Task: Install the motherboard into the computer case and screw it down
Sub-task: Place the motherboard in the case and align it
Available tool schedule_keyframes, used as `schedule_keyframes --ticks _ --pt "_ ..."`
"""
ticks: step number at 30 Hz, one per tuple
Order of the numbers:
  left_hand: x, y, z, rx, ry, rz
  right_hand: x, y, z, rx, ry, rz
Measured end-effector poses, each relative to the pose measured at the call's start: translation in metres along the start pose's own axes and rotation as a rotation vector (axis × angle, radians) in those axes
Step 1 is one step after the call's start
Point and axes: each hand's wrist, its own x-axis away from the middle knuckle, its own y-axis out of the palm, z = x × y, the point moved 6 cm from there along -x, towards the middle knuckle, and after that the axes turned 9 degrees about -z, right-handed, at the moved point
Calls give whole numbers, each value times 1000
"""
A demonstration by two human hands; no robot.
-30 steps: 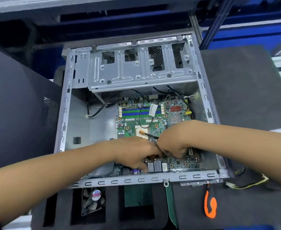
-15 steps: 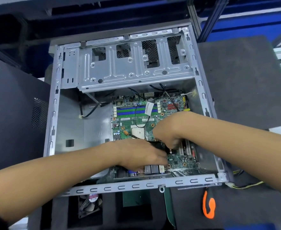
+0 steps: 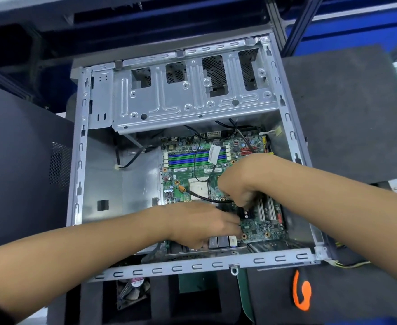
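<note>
Here, motherboard lies inside case, seating step: left hand pressing near edge, right hand curled, grip contents unclear; next, prob. align holes w/ standoffs, then screws.

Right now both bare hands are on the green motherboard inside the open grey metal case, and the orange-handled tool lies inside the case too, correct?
Not quite. The head view shows the orange-handled tool outside the open grey metal case, on the dark mat in front of it. Left hand and right hand are on the green motherboard.

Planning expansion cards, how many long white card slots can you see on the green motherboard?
2 white slots, side by side right of the right hand; the hand may hide more.
</note>
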Motion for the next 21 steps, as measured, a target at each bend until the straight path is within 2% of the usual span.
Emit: schedule_keyframes --ticks 8,11,15,18,21 --pt "-2 -2 -1 40 -55 28 3 -4 4 -68 22 83" --pt "0 -1 -12 156 -142 -2 2 -5 3 -105 4 89" --pt "10 -5 -17 311 -171 -29 1 -3 -3 -116 -66 70" --pt "29 -2 -39 450 -340 -159 -1 2 -26 -157 -200 7" --pt "42 8 -52 467 -436 -361 -2 3 -52 -133 -301 33"
